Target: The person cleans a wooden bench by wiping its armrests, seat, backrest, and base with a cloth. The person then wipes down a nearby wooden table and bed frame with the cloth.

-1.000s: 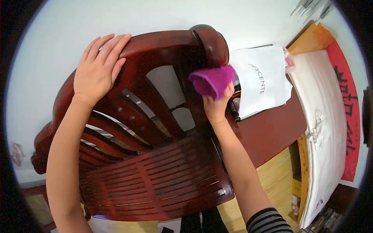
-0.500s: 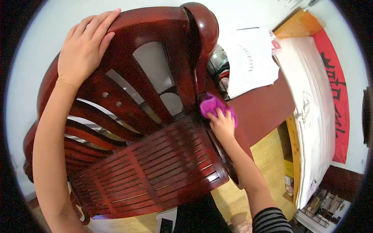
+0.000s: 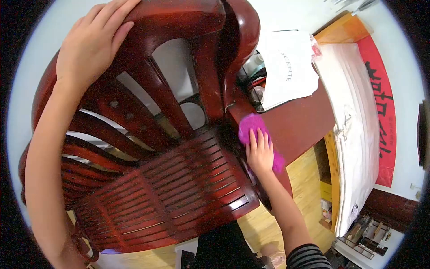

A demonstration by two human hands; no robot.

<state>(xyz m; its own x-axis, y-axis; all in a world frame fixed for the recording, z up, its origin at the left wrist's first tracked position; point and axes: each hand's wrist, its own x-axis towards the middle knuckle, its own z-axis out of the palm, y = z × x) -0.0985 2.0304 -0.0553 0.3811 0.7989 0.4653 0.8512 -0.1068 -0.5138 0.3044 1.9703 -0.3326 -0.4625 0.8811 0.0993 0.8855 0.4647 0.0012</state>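
Note:
A dark red wooden bench with a slatted seat and a curved, slatted backrest fills the left and middle of the view. My left hand lies along the top rail of the backrest, fingers stretched out and holding nothing. On the bench's right armrest, my right hand presses down on a fluffy purple cloth. The fingers are spread over the cloth, which sticks out ahead of them and to the right of the wrist.
Beside the armrest stands a brown tabletop with a white paper bag on it. To the right are a white covered mattress, a red banner with black characters and a rack of small items. Pale wood flooring lies below.
My right hand has slid the purple cloth a little toward me along the armrest, and the cloth is more spread out. The camera view has shifted slightly; my left hand stays on the top rail.

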